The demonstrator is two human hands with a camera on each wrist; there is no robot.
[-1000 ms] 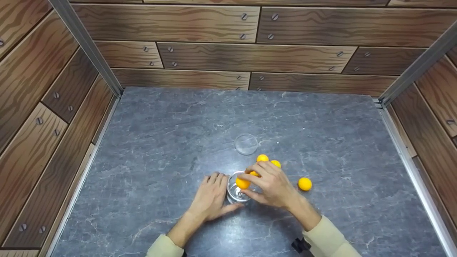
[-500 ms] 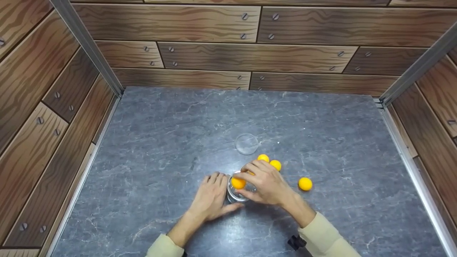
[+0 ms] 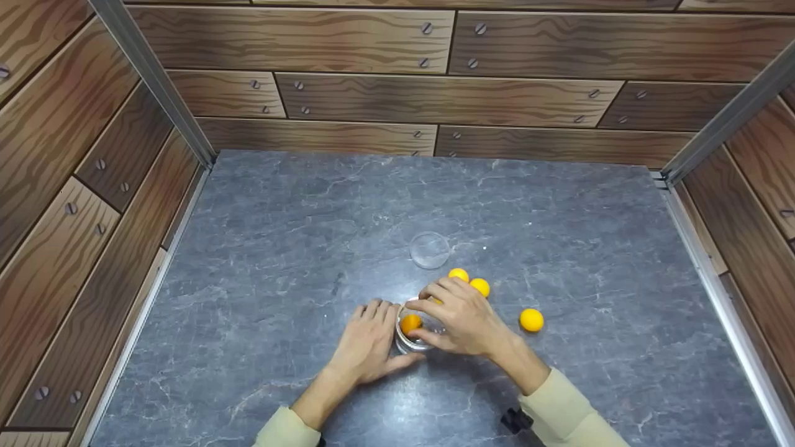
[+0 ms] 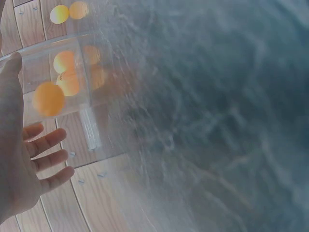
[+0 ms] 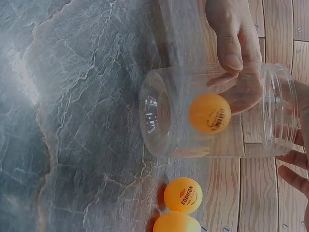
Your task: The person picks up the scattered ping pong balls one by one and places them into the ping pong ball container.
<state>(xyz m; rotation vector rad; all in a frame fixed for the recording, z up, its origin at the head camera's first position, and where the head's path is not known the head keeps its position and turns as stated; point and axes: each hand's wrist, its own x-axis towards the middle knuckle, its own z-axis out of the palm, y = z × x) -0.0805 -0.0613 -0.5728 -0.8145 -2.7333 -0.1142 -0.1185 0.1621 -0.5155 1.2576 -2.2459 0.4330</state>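
Observation:
A transparent round jar stands on the table with an orange table tennis ball inside its walls, apart from the base. My left hand lies along the jar's left side, fingers straight and thumb stretched in front of it. Over the jar's mouth is my right hand, fingers bent and spread from the thumb, with the ball below them. Through a gap in these fingers shows a sliver of orange. Behind the hand sit a ball and another ball, partly covered by it in the head view.
A clear round lid lies flat on the marbled table beyond the jar. To the right of my right hand rests a separate orange ball. Wood-patterned walls enclose the table at the back and sides.
My right hand has shifted slightly left over the jar and let go of the ball, which has dropped from its fingers into the jar. The left hand has stayed in place.

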